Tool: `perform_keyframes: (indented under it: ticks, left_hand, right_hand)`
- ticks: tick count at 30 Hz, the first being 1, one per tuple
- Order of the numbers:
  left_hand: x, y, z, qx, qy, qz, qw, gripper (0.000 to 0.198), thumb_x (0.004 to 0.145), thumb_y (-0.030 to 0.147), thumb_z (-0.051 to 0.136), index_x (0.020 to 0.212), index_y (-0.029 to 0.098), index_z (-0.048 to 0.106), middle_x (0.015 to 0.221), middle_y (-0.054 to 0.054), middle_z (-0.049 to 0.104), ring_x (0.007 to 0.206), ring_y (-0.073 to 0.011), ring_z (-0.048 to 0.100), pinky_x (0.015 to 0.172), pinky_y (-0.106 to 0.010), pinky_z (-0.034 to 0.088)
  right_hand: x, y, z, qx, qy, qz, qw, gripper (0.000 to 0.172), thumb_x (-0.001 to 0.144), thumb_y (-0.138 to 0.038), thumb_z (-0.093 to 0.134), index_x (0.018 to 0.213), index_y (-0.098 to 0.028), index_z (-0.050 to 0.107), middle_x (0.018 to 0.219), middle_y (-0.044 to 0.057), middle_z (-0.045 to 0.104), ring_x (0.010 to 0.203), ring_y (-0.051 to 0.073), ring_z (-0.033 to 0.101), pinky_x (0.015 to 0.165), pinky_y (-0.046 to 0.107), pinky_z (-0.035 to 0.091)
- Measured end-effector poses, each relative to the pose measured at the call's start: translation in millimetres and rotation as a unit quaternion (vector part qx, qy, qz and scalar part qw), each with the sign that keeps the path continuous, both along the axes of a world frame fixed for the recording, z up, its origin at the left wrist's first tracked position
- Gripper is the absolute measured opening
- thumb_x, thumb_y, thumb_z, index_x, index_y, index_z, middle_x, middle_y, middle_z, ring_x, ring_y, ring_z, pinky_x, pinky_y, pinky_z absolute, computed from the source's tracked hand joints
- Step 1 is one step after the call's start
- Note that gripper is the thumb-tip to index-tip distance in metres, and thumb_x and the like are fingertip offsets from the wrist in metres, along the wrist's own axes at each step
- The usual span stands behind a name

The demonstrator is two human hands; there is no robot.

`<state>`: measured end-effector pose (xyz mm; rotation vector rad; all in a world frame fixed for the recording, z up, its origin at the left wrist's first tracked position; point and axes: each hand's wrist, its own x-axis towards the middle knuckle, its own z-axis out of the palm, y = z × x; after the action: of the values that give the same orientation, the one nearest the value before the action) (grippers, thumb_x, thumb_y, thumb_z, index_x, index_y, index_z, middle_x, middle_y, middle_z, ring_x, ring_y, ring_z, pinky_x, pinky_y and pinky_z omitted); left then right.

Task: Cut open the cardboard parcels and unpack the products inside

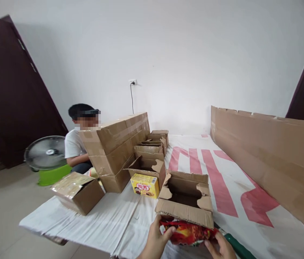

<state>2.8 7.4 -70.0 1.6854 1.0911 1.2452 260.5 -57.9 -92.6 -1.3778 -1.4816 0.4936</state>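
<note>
A red food packet with a printed picture is held low at the near edge of the table, in front of an open cardboard box. My left hand grips its left end, thumb on the face. At the right end, my right hand has its fingers closed on the packet. The box's near flap overhangs the packet's top edge, and the inside of the box is dark. Left of that box stands a small yellow carton with red lettering. A dark green object lies partly hidden beside my right hand.
Several open boxes run back in a row beside a stack of taped cartons. A closed box sits at the left edge. A tall cardboard panel borders the right. A person sits behind the stack, near a fan.
</note>
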Motion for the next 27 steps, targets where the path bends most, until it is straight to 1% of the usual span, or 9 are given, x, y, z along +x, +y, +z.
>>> perform_keyframes:
  ticks: [3,5,8,10,12,14,18,21,27]
  left_hand:
    - [-9,8,-2.9,0.055,-0.004,0.122,0.991,0.048,0.078,0.051,0.067,0.112,0.018,0.056,0.101,-0.011,0.067,0.091,-0.0262,0.064,0.081,-0.040,0.053]
    - [-17,17,7.1,0.122,0.024,0.174,0.977,0.054,0.075,0.050,0.069,0.117,0.019,0.055,0.112,-0.013,0.061,0.101,-0.0294,0.060,0.085,-0.044,0.051]
    - [-23,33,33.6,0.180,0.087,0.083,0.976,0.042,0.080,0.051,0.063,0.113,0.024,0.064,0.138,-0.014,0.048,0.128,-0.0351,0.044,0.102,-0.053,0.040]
    - [-18,43,48.8,0.175,0.093,0.032,0.980,0.031,0.085,0.051,0.057,0.096,0.025,0.071,0.135,-0.011,0.054,0.133,-0.0342,0.039,0.107,-0.054,0.034]
    - [-9,52,56.4,0.155,0.066,0.056,0.984,0.030,0.086,0.049,0.056,0.083,0.023,0.071,0.115,-0.011,0.066,0.125,-0.0327,0.049,0.104,-0.052,0.038]
    - [1,59,56.9,0.133,0.039,0.102,0.985,0.028,0.085,0.047,0.058,0.082,0.021,0.069,0.099,-0.010,0.069,0.108,-0.0300,0.059,0.096,-0.049,0.045]
    - [14,69,52.5,0.107,0.016,0.141,0.984,0.033,0.081,0.042,0.064,0.104,0.018,0.061,0.092,-0.007,0.068,0.085,-0.0222,0.066,0.078,-0.036,0.053]
    - [15,72,53.3,0.107,0.021,0.151,0.982,0.041,0.079,0.038,0.066,0.114,0.018,0.057,0.094,-0.006,0.067,0.084,-0.0203,0.067,0.075,-0.032,0.053]
    - [13,69,57.8,0.132,0.072,0.182,0.972,0.027,0.076,0.033,0.068,0.101,0.022,0.068,0.093,-0.007,0.067,0.089,-0.0248,0.061,0.081,-0.039,0.049]
  right_hand:
    - [1,7,-8.3,-0.028,0.026,0.023,0.999,0.052,0.080,-0.065,0.056,0.100,-0.019,0.072,0.096,0.015,0.076,0.091,0.028,0.072,0.077,0.029,0.059]
    - [-1,8,-14.2,-0.047,0.052,0.027,0.997,0.054,0.082,-0.064,0.054,0.104,-0.018,0.070,0.100,0.015,0.076,0.092,0.027,0.072,0.077,0.028,0.058]
    - [-4,8,-21.2,-0.050,0.079,0.007,0.996,0.053,0.082,-0.064,0.054,0.101,-0.017,0.070,0.097,0.015,0.076,0.088,0.026,0.073,0.076,0.028,0.059]
    - [-4,8,-22.9,-0.048,0.071,-0.008,0.996,0.049,0.081,-0.062,0.057,0.098,-0.018,0.070,0.096,0.013,0.077,0.087,0.026,0.073,0.075,0.029,0.059]
    - [-2,8,-22.0,-0.061,0.057,-0.008,0.996,0.045,0.081,-0.059,0.058,0.100,-0.019,0.070,0.097,0.012,0.077,0.089,0.026,0.072,0.076,0.029,0.059]
    - [0,7,-19.8,-0.082,0.057,-0.006,0.995,0.046,0.083,-0.057,0.057,0.106,-0.019,0.067,0.099,0.011,0.077,0.090,0.026,0.073,0.077,0.029,0.059]
    - [1,4,-18.6,-0.086,0.072,-0.007,0.994,0.046,0.082,-0.056,0.058,0.110,-0.019,0.063,0.101,0.011,0.076,0.089,0.025,0.073,0.078,0.029,0.058]
    - [-4,2,-23.0,-0.069,0.083,-0.037,0.993,0.048,0.080,-0.056,0.060,0.111,-0.020,0.060,0.102,0.011,0.075,0.090,0.024,0.072,0.078,0.029,0.058]
    - [5,0,-20.1,-0.039,-0.012,-0.077,0.996,0.047,0.082,-0.054,0.058,0.115,-0.020,0.057,0.108,0.010,0.074,0.093,0.023,0.071,0.078,0.029,0.059]
